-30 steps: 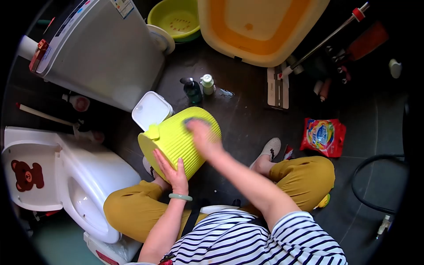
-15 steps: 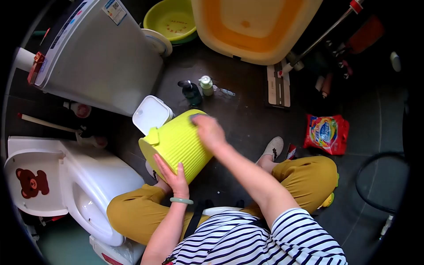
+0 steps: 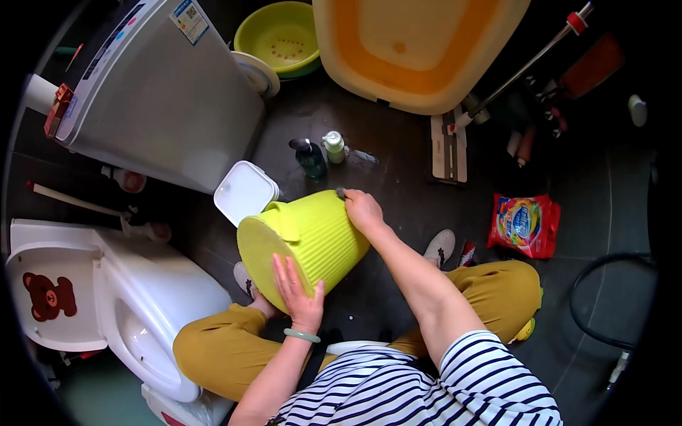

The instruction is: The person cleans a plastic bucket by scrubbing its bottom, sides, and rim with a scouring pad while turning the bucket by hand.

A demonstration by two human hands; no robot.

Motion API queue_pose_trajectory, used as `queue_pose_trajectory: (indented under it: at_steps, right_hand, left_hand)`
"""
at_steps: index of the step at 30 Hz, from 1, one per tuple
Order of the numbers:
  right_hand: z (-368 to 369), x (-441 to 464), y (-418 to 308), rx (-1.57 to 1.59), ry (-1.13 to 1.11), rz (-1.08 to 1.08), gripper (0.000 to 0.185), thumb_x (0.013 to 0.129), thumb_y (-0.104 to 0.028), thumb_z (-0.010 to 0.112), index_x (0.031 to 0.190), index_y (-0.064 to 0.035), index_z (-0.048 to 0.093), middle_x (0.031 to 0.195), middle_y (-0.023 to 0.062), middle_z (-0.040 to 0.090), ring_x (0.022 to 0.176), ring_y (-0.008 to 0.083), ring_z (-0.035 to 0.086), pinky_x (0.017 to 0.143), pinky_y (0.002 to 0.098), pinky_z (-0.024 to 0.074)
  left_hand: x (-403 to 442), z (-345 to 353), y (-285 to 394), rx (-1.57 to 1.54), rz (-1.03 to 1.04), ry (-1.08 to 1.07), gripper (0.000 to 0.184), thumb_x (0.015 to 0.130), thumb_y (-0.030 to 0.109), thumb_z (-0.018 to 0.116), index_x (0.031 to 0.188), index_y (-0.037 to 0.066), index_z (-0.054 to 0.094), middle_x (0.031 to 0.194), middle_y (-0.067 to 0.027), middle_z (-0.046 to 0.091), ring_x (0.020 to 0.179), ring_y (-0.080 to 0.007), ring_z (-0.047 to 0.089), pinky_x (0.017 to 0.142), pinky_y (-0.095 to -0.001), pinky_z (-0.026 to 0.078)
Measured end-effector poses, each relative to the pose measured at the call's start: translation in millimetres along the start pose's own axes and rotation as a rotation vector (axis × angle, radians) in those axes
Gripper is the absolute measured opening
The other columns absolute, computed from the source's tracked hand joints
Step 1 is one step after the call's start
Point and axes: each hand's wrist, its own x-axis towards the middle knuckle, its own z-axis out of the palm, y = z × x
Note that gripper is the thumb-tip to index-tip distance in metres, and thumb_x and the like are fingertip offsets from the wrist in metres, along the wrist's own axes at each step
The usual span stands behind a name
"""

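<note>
A ribbed yellow-green bucket (image 3: 323, 238) lies tilted between my knees, its flat round end (image 3: 266, 255) facing left and toward me. My left hand (image 3: 300, 302), with a pale green bangle at the wrist, supports it: the fingers lie spread over the flat end and the thumb rests by its edge. At the far end of the bucket, my right hand (image 3: 364, 213) is closed on a small dark grey scrubber (image 3: 342, 192), mostly hidden by the fingers. Just beyond the bucket stand a white square tub (image 3: 245, 193), a dark pump bottle (image 3: 310, 159) and a pale green pump bottle (image 3: 334, 147).
A white toilet (image 3: 160, 284) is on the left, below a grey washing machine (image 3: 170, 106). Further back are a yellow-green basin (image 3: 280, 35) and a folding tub (image 3: 426, 42). A flat mop (image 3: 449, 153), a red detergent bag (image 3: 524, 226) and a black hose (image 3: 590, 330) are on the right.
The bucket has shifted right and turned so that more of its flat end shows. My right hand has moved right to its far edge; my left hand has slid onto the flat end.
</note>
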Motion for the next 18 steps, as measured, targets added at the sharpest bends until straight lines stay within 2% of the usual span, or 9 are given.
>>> queue_pose_trajectory:
  at_steps: [2, 3, 5, 6, 8, 11, 13, 15, 18]
  right_hand:
    - [8.8, -8.5, -0.2, 0.084, -0.001, -0.157, 0.033, 0.081, -0.007, 0.043, 0.106, -0.0051, 0.064, 0.112, 0.0137, 0.061, 0.103, 0.0306, 0.057, 0.090, 0.0376, 0.0449]
    - [4.4, -24.9, -18.0, 0.251, -0.053, -0.251, 0.034, 0.080, -0.005, 0.044, 0.109, -0.0045, 0.063, 0.117, 0.0141, 0.059, 0.109, 0.0301, 0.054, 0.095, 0.0381, 0.0418]
    - [2.9, -62.7, -60.3, 0.233, -0.027, -0.475, 0.033, 0.079, -0.005, 0.049, 0.110, -0.0033, 0.062, 0.117, 0.0145, 0.058, 0.113, 0.0299, 0.051, 0.099, 0.0391, 0.0386]
    - [-5.6, -74.9, -81.2, 0.213, -0.031, -0.439, 0.033, 0.080, -0.006, 0.050, 0.110, -0.0053, 0.062, 0.118, 0.0129, 0.058, 0.113, 0.0298, 0.051, 0.098, 0.0397, 0.0387]
    - [-0.6, -62.3, -71.8, 0.290, -0.094, -0.499, 0.033, 0.082, -0.008, 0.047, 0.111, -0.0064, 0.062, 0.117, 0.0124, 0.059, 0.112, 0.0297, 0.052, 0.098, 0.0391, 0.0392]
    - [10.8, -10.2, -19.8, 0.182, -0.080, -0.201, 0.033, 0.083, -0.008, 0.042, 0.108, -0.0068, 0.063, 0.113, 0.0136, 0.060, 0.106, 0.0295, 0.056, 0.093, 0.0368, 0.0433]
    - [9.7, 6.8, -5.0, 0.113, -0.018, -0.126, 0.033, 0.082, -0.008, 0.041, 0.106, -0.0064, 0.064, 0.111, 0.0143, 0.061, 0.103, 0.0298, 0.058, 0.091, 0.0364, 0.0448]
    - [15.8, 0.4, -3.9, 0.059, 0.028, -0.164, 0.032, 0.082, -0.008, 0.042, 0.105, -0.0054, 0.064, 0.110, 0.0141, 0.062, 0.102, 0.0302, 0.058, 0.090, 0.0372, 0.0448]
    - [9.2, -49.9, -55.2, 0.267, 0.049, -0.384, 0.030, 0.082, -0.010, 0.048, 0.108, -0.0028, 0.062, 0.112, 0.0145, 0.061, 0.106, 0.0295, 0.056, 0.093, 0.0389, 0.0431]
  left_hand:
    - [-1.0, 3.6, 1.4, 0.031, 0.064, -0.045, 0.082, 0.079, 0.027, 0.063, 0.144, 0.008, 0.017, 0.149, -0.0204, 0.011, 0.138, -0.0372, 0.012, 0.109, -0.0491, 0.013]
    - [-2.9, 4.7, 2.6, 0.045, 0.054, -0.021, 0.080, 0.081, 0.027, 0.061, 0.144, 0.006, 0.017, 0.149, -0.0198, 0.011, 0.138, -0.0361, 0.013, 0.110, -0.0456, 0.013]
    - [-4.5, 6.2, -0.6, 0.046, 0.061, 0.012, 0.079, 0.083, 0.028, 0.060, 0.144, 0.005, 0.016, 0.150, -0.0191, 0.011, 0.138, -0.0352, 0.013, 0.110, -0.0432, 0.013]
    - [-5.0, 6.7, -1.9, 0.047, 0.065, 0.029, 0.078, 0.083, 0.029, 0.059, 0.144, 0.004, 0.016, 0.150, -0.0188, 0.012, 0.138, -0.0348, 0.013, 0.111, -0.0421, 0.013]
    - [-4.5, 3.2, -2.4, 0.004, 0.025, 0.056, 0.078, 0.084, 0.029, 0.059, 0.144, 0.003, 0.016, 0.150, -0.0184, 0.012, 0.138, -0.0346, 0.013, 0.111, -0.0420, 0.013]
    - [-3.9, -0.1, -3.5, -0.010, 0.026, 0.048, 0.077, 0.084, 0.028, 0.059, 0.144, 0.004, 0.017, 0.150, -0.0181, 0.012, 0.138, -0.0342, 0.013, 0.111, -0.0420, 0.012]
    - [-0.4, 0.2, -1.5, 0.035, 0.050, 0.000, 0.079, 0.082, 0.027, 0.060, 0.144, 0.004, 0.017, 0.150, -0.0182, 0.012, 0.138, -0.0344, 0.014, 0.111, -0.0421, 0.013]
    - [-3.2, 1.2, 1.0, 0.070, 0.062, -0.022, 0.079, 0.081, 0.026, 0.061, 0.144, 0.005, 0.017, 0.150, -0.0185, 0.012, 0.138, -0.0345, 0.014, 0.111, -0.0423, 0.013]
    - [-4.1, 12.1, 2.2, 0.053, 0.052, 0.018, 0.079, 0.082, 0.027, 0.061, 0.144, 0.004, 0.017, 0.150, -0.0186, 0.012, 0.138, -0.0348, 0.014, 0.111, -0.0424, 0.013]
